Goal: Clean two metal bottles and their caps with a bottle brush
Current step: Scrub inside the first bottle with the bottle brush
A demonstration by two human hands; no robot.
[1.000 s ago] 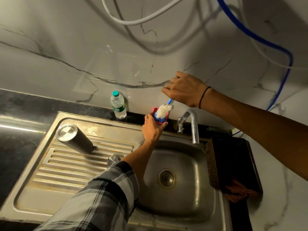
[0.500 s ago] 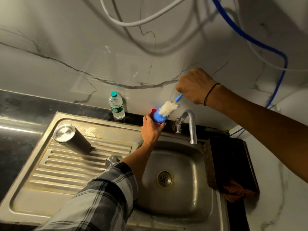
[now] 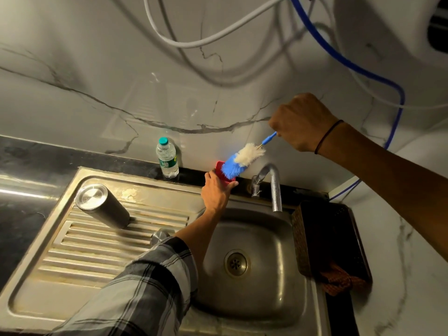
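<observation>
The bottle brush (image 3: 242, 160) is held in the air over the back edge of the sink, its long axis slanting from its blue handle tip at the upper right down to the lower left, where the blue bristles meet a small red container (image 3: 224, 174). The right hand (image 3: 301, 122) is closed in a fist around the thin blue handle, above and to the right of the bristles, with a dark band on its wrist. The white bristles sit nearer this hand, the blue ones farther from it. The left hand (image 3: 215, 192), coming out of a plaid sleeve (image 3: 140, 287), curls round the red container from below, just under the brush head; whether anything lies inside that container cannot be told. To the left of the left hand a metal bottle (image 3: 103, 206) stands upside down on the ribbed drainboard (image 3: 72, 251), its flat base upward, leaning slightly away to the upper left. A round metal cap (image 3: 158, 235) lies on the drainboard beside the left forearm. A small clear plastic water bottle (image 3: 166, 158) with a green cap stands upright behind the sink, left of the red container. The sink basin (image 3: 266, 299) below the left hand shows only its drain (image 3: 235, 263). The tap (image 3: 271, 185) curves over it, below the right hand. A dark basket (image 3: 327, 238) at the basin's right edge holds an orange cloth (image 3: 339, 278).
</observation>
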